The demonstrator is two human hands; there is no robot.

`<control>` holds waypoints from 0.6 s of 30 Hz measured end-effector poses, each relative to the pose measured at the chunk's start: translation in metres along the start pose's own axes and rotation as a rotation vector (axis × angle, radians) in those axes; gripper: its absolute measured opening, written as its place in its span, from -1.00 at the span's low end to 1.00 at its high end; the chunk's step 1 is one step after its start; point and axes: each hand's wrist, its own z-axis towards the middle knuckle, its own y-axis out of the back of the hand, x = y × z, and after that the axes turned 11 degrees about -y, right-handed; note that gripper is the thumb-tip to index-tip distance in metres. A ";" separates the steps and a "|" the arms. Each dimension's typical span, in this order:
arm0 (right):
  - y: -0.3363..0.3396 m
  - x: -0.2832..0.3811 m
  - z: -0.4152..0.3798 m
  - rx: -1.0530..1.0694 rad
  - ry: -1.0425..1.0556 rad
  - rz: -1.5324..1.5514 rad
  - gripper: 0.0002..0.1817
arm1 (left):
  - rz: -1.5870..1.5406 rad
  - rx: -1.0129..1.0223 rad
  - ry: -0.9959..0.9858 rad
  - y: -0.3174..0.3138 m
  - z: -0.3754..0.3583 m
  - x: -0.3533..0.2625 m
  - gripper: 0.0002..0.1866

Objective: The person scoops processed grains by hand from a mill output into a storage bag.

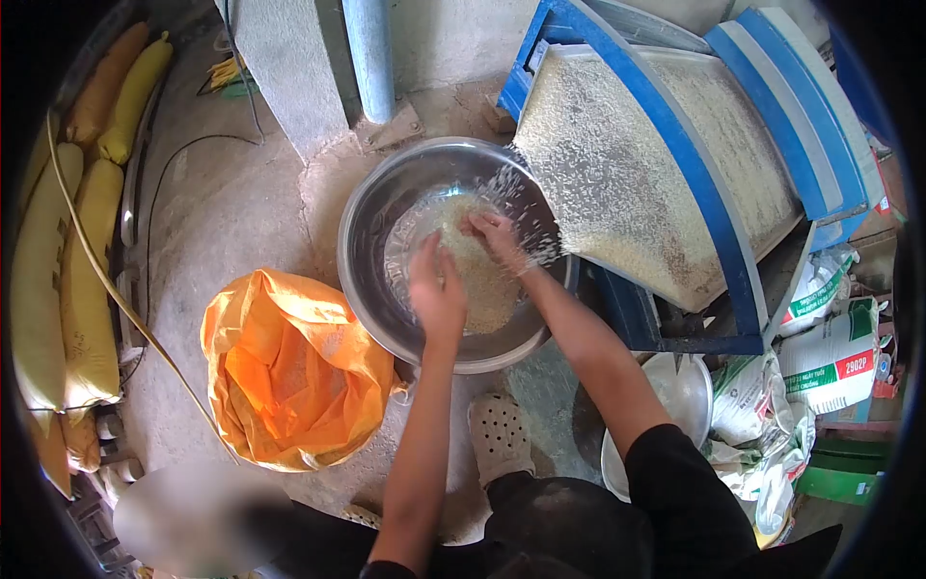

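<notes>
- Both hands are over the wide metal basin (371, 217), clock directions being read from its middle; my left hand (439, 289) is at 7 o'clock, blurred, its fingers loosely spread and pointing up the view; my right hand (497, 241) is at 2 o'clock, palm turned inward, fingers bent; I cannot tell whether it pinches any grain.
- Pale grain (490, 294) lies heaped inside the basin, below and around my hands; loose grains are in the air near my right wrist, at 2 to 3 o'clock.
- Sloping down to the basin's rim from 2 o'clock is a tray (617, 164) covered in grain, crossed by a curved blue frame (666, 154).
- At 8 o'clock, just beside the basin, an orange sack (231, 386) stands with its mouth open.
- At 4 o'clock, partly behind my right arm, is a second metal bowl (696, 386); beyond it are printed bags (825, 357).
- At 6 o'clock is a pale clog with holes (500, 434); at 9 o'clock, well apart, lie full yellow sacks (92, 280).
</notes>
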 end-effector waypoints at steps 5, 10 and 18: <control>0.018 -0.016 -0.018 -0.097 -0.005 -0.594 -0.68 | 0.267 0.380 0.200 -0.059 0.006 0.062 -0.61; 0.037 -0.033 -0.048 -0.099 0.221 -1.419 -0.65 | 0.370 0.676 0.288 -0.061 -0.019 0.060 -0.55; -0.016 0.005 -0.114 -0.124 -0.397 -1.284 -0.58 | -0.368 0.288 1.184 -0.059 -0.058 0.029 -0.52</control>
